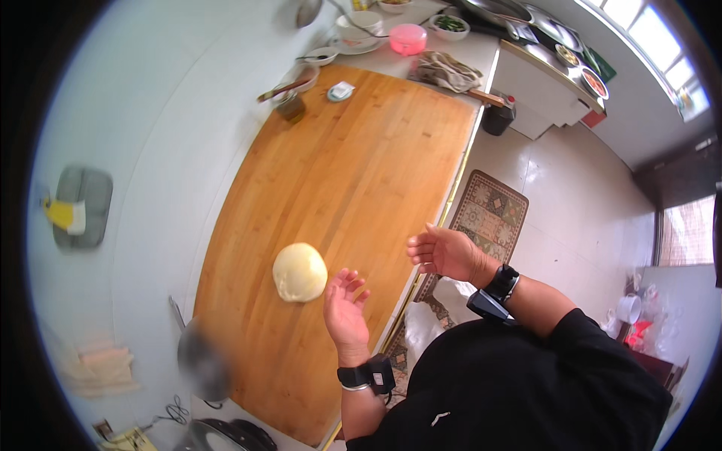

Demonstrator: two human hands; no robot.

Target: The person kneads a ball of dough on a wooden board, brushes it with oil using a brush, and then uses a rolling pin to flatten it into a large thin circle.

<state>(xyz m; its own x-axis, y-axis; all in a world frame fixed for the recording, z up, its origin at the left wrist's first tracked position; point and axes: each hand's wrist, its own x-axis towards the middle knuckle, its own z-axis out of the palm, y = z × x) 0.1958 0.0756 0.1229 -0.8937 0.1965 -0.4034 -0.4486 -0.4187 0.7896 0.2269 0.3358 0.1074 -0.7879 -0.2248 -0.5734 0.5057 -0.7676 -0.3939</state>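
Note:
A smooth, rounded lump of pale yellow dough [299,273] sits on a large wooden board [361,186]. Just beside it is my left hand [345,315], palm turned up, fingers apart and slightly curled. Whether its fingertips touch the dough I cannot tell. My right hand [448,252] is held over the board's near edge, also palm up and holding nothing. Both wrists wear black straps with small dark devices.
Toward the board's far end stand a glass jar [290,107] with a brush [284,90] across it and a small lidded container [340,91]. Beyond are a crumpled cloth [448,70], a pink container [408,39] and bowls. A blurred dark pan [204,361] is near the wall.

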